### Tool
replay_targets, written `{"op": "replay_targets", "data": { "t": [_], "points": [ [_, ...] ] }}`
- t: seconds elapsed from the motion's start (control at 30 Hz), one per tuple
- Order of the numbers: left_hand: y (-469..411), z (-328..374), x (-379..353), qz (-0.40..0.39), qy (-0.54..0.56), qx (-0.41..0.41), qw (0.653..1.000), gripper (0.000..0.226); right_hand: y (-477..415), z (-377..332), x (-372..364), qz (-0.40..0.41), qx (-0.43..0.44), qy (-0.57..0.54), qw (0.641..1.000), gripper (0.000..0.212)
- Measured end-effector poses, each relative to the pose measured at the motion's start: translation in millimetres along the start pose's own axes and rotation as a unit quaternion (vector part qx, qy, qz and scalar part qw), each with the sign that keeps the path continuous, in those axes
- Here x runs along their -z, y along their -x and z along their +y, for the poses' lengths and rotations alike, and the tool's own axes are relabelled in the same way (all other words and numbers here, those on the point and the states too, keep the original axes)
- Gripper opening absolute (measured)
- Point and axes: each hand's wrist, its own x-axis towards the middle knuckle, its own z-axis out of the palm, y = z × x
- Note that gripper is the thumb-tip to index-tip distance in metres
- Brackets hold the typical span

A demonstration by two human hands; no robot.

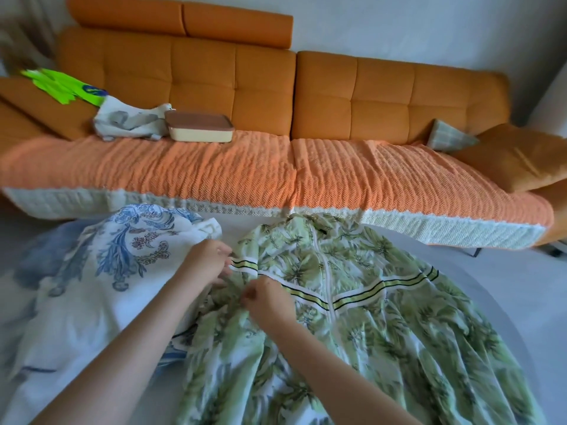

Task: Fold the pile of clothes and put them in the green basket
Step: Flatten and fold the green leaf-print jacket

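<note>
**A:** Item one, the task's garment?

**B:** Green palm-leaf print zip jacket (352, 286) on a white ground, with a yellow-and-black striped band across the chest. It lies spread front up on the pale round table (233, 223), collar at the far edge and hem at the near edge.

**A:** Item two, the hands?

**B:** Left hand (208, 262) is at the jacket's left side, its fingers (225, 250) curled and pinching the end of the striped band. Right hand (267, 302) is just beside it on the jacket, just below the band. Its fingers (247, 297) are pressed together, nipping a fold of the fabric. Both are slightly blurred.

**A:** Other cloth on the table?

**B:** White cloth with blue paisley print (122, 271), heaped along the left edge and touching the jacket's left side.

**A:** Beyond the far edge?

**B:**
- Orange tufted sofa (383, 93) under an orange knitted cover with a cream lace border (306, 167).
- On its seat, left end: a bright green item (61, 84) I cannot tell the nature of, a crumpled white-and-grey cloth (129, 124), and a cream box with a brown lid (199, 127).
- Right end: a checked cushion (451, 138) beside an orange cushion (515, 161).
</note>
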Motion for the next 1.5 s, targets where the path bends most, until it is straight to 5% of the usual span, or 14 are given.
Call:
{"op": "replay_targets", "data": {
  "t": [0.13, 0.27, 0.4, 0.53, 0.67, 0.77, 0.9, 1.03, 1.17, 1.27, 1.5],
  "points": [
    [10.6, -14.8, 7.8, 0.044, -0.132, -0.056, 0.989, 0.029, 6.5, 32.4, 23.2, 0.047, -0.029, -0.043, 0.998, 0.016],
    [24.1, -21.1, -11.5, 0.002, -0.171, -0.077, 0.982, 0.036, 13.0, 73.0, 60.0, 0.14, -0.094, -0.129, 0.977, 0.014],
    [28.4, -20.0, -38.5, -0.093, -0.124, -0.008, 0.988, 0.036, 19.4, 102.1, 67.8, 0.064, -0.128, -0.018, 0.99, 0.033],
    [31.9, -15.1, -64.3, -0.123, 0.089, 0.027, 0.988, 0.025, 22.7, 78.2, 70.6, 0.109, -0.012, -0.098, 0.989, 0.029],
    [40.1, -6.2, -80.9, -0.113, 0.287, 0.034, 0.951, 0.021, 13.7, 39.9, 63.4, 0.057, 0.046, -0.103, 0.992, 0.046],
    [46.2, -4.2, -84.6, -0.17, 0.413, 0.084, 0.891, 0.025, 8.5, 44.4, 68.0, 0.115, -0.005, -0.136, 0.984, 0.026],
    [35.4, -5.7, -85.4, -0.113, 0.529, 0.22, 0.811, 0.046, 19.8, 83.0, 80.7, 0.195, -0.043, -0.354, 0.914, 0.005],
    [26.2, 14.1, -94.0, -0.163, 0.576, 0.259, 0.758, 0.075, 33.3, 107.1, 81.4, 0.134, -0.079, -0.472, 0.868, 0.009],
    [12.5, 38.4, -94.1, -0.164, 0.557, 0.233, 0.78, 0.066, 39.3, 102.6, 75.0, 0.075, -0.059, -0.428, 0.899, 0.019],
    [15.5, 51.6, -79.4, -0.137, 0.556, 0.161, 0.804, 0.034, 39.9, 98.6, 68.7, 0.04, -0.006, -0.359, 0.932, 0.038],
    [17.3, 25.1, 5.4, -0.096, 0.714, -0.013, 0.694, 0.028, 45.7, 48.4, 61.2, -0.089, 0.039, -0.398, 0.912, 0.055]
  ]
}}
